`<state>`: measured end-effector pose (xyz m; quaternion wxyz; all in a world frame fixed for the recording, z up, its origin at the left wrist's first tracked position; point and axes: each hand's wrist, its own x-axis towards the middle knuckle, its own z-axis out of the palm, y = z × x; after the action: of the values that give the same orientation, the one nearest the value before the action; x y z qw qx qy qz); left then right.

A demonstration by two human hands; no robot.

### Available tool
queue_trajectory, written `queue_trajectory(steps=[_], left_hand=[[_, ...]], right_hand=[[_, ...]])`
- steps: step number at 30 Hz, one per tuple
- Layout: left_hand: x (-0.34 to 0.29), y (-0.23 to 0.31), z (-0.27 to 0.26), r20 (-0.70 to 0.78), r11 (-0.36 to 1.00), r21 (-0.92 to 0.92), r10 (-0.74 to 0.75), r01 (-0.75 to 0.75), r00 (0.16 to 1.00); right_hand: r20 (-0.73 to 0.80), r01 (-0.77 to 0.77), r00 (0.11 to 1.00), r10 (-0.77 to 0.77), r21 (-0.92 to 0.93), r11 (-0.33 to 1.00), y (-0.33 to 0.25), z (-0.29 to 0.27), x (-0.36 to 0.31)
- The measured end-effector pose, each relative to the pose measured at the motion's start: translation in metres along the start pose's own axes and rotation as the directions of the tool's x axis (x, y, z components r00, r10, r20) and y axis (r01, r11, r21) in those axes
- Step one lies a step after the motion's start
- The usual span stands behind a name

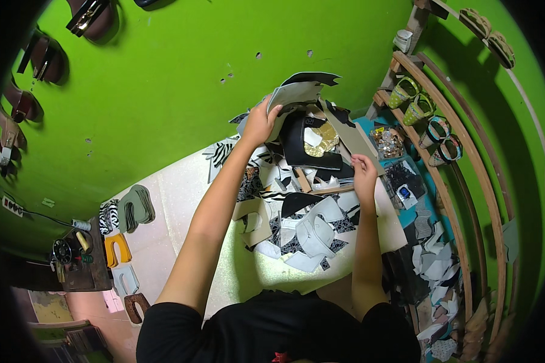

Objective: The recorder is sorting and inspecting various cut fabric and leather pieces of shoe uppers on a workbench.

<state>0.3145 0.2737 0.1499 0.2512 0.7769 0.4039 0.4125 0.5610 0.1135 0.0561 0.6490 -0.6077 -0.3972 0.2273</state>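
Observation:
My left hand point(260, 125) is closed round a few grey and black leather sheets point(298, 94), lifted above the far side of the heap. Lower and to the right, my right hand point(364, 172) has its fingers curled together at the edge of a long grey-beige board point(352, 134); whatever they grip is too small to make out. Between my hands lie a black U-shaped cutout point(293, 145) and a gold textured scrap point(326, 139). Nearer me are pale grey leather offcuts point(316, 233), a beige board with a curved cutout point(252, 222) and zebra-patterned scraps point(224, 151).
The heap covers part of a whitish table point(184, 181) against a green wall. Stacked grey-green U-shaped pieces point(137, 207) and a yellow one point(117, 250) lie at its left. A wooden rack point(439, 175) holding sandals point(419, 110) stands at right, beside piled scraps point(436, 260).

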Motion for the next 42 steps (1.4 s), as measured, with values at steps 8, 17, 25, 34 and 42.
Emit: queue_trajectory(steps=[8,17,25,34,42], left_hand=[[-0.019,-0.004,0.000,-0.088,0.997,0.051,0.058,-0.054,0.994],[-0.035,-0.001,0.017,-0.038,0.999,0.015,0.035,-0.035,0.999],[-0.048,0.009,0.048,0.085,0.976,-0.035,0.217,-0.215,0.972],[-0.071,0.012,0.068,0.481,0.848,0.435,0.065,-0.302,0.874],[-0.033,0.003,0.051,0.150,0.994,0.108,-0.030,0.014,0.988]], right_hand=[[0.346,0.174,0.898,0.273,-0.847,0.502,0.024,0.043,0.038],[0.112,-0.100,0.837,0.535,-0.931,0.352,0.048,0.049,0.046],[0.144,0.000,0.985,0.100,-0.568,0.823,-0.017,0.036,0.003],[0.026,-0.156,0.982,0.188,-0.454,0.877,0.011,0.008,0.006],[0.031,-0.268,0.957,0.287,-0.277,0.923,0.019,-0.019,0.012]])
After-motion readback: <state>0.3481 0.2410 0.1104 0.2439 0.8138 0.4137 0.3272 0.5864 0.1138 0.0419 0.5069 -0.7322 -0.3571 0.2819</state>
